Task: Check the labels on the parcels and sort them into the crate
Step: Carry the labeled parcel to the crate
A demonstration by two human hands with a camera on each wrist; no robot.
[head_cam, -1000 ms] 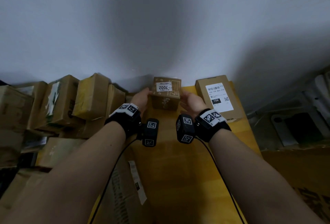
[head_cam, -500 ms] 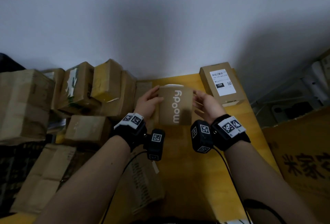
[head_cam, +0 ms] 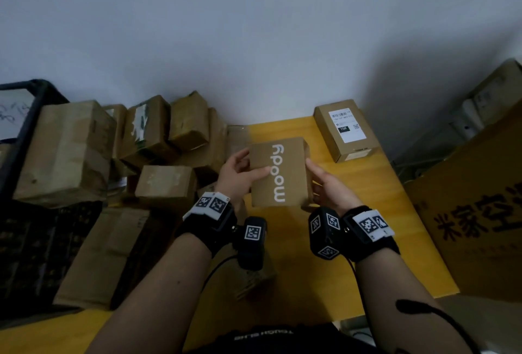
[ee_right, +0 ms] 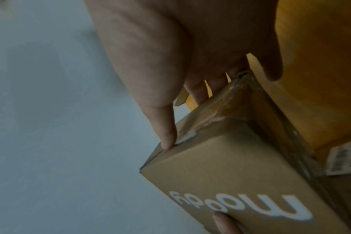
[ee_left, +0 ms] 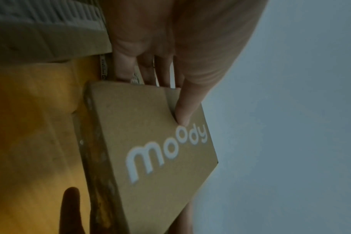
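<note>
A small brown parcel (head_cam: 278,173) printed "moody" in white is held above the yellow table (head_cam: 353,212), printed face up. My left hand (head_cam: 248,164) grips its left edge, thumb on top and fingers underneath. My right hand (head_cam: 319,181) grips the right edge in the same way. In the left wrist view the left thumb presses on the parcel (ee_left: 150,150) near the print. In the right wrist view the right thumb sits on a corner of the parcel (ee_right: 240,166). No shipping label shows on the faces in view. A black crate (head_cam: 25,116) stands at the far left.
Several brown parcels (head_cam: 158,130) are piled between the crate and my hands. A labelled box (head_cam: 346,129) lies at the table's back right by the wall. A large printed carton (head_cam: 480,212) stands off the table's right edge.
The parcel has been turned over in both hands: its white label faced me a second ago, the "moody" face does now. It has also come nearer to me.
</note>
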